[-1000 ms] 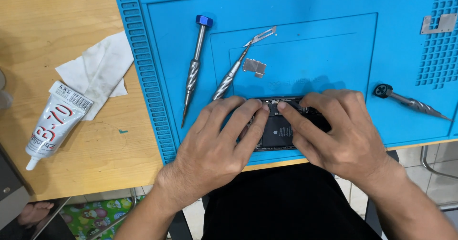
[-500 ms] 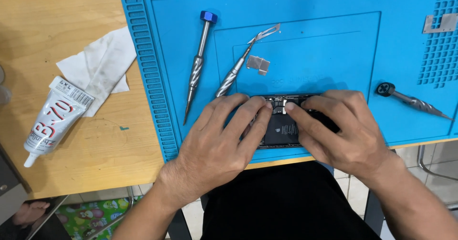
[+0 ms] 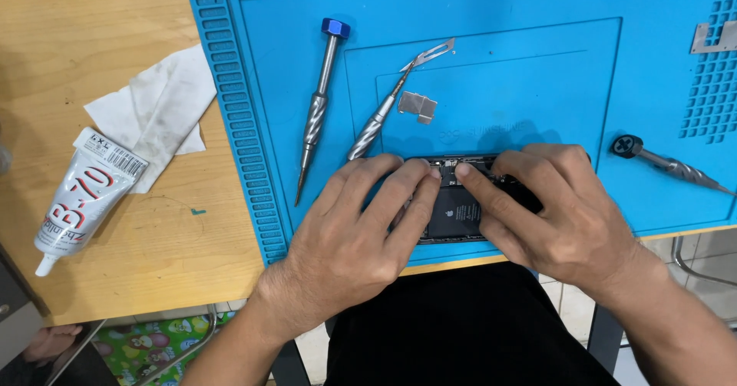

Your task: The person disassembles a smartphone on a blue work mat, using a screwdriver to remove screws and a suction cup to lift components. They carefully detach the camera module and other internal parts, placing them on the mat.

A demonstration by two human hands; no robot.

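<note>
Opened phone [image 3: 459, 213] laid on blue mat [image 3: 537, 71], pressed between left hand [image 3: 357, 232] and right hand [image 3: 556, 213], fingertips closed on its top edge, screwdriver [image 3: 316, 113] just beyond the left hand.

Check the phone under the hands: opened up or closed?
Opened up. The phone lies flat on the blue mat with its dark battery and internal parts exposed between the left hand and right hand.
</note>
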